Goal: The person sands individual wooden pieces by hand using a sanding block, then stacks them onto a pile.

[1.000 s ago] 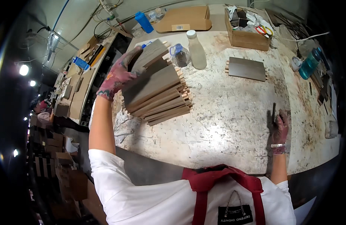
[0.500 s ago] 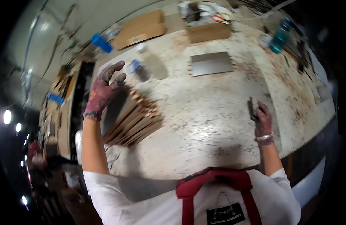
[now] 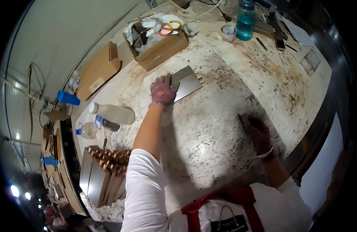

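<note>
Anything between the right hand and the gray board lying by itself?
Nothing visible: only stained tabletop lies between the right hand and the gray board. The left hand covers the board's left end, away from that side.

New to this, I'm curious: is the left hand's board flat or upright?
Flat: the board shows its broad face upward, left hand at one end.

Scuffed, pale worktable, centre; plain wall, ten o'clock; second bench, eight o'clock; bright lamps farther out, eight o'clock.
</note>
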`<action>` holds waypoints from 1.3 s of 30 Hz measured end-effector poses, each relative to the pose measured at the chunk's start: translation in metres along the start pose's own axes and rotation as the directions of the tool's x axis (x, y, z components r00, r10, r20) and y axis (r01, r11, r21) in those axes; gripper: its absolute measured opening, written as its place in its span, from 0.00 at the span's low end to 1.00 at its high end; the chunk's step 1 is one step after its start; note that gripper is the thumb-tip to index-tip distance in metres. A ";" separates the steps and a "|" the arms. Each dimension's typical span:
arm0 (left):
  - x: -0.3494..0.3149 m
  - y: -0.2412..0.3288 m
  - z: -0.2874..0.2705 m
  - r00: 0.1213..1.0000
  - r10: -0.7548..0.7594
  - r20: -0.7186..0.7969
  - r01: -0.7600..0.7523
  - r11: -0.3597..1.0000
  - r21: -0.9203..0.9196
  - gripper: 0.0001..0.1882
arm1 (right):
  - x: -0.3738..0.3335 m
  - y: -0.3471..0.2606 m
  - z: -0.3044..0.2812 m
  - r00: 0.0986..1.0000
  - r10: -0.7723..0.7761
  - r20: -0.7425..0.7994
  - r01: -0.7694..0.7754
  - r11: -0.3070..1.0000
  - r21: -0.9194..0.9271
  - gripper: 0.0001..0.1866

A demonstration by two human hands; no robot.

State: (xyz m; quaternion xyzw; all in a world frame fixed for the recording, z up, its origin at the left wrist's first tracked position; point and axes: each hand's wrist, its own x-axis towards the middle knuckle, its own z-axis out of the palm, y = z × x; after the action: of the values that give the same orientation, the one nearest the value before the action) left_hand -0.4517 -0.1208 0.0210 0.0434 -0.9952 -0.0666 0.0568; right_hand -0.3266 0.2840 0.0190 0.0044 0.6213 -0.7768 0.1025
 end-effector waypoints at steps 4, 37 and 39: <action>-0.023 0.007 0.003 0.999 0.046 -0.009 -0.046 0.997 -0.061 0.33 | -0.001 0.013 -0.006 0.999 -0.030 0.028 0.032 0.997 -0.063 0.19; -0.317 0.142 -0.025 0.999 -0.043 0.004 0.043 0.977 -0.210 0.40 | -0.049 -0.008 0.058 0.845 -0.122 0.520 0.499 0.532 -0.685 0.18; -0.319 0.140 -0.025 0.999 -0.046 -0.017 0.042 0.980 -0.195 0.40 | -0.069 -0.020 0.044 0.849 -0.020 0.528 0.463 0.509 -0.725 0.18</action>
State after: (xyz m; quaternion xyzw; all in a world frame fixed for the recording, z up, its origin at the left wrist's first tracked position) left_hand -0.1443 0.0437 0.0310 0.0602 -0.9820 -0.1645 0.0700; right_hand -0.2569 0.2563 0.0577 -0.3163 0.8646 -0.3712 0.1208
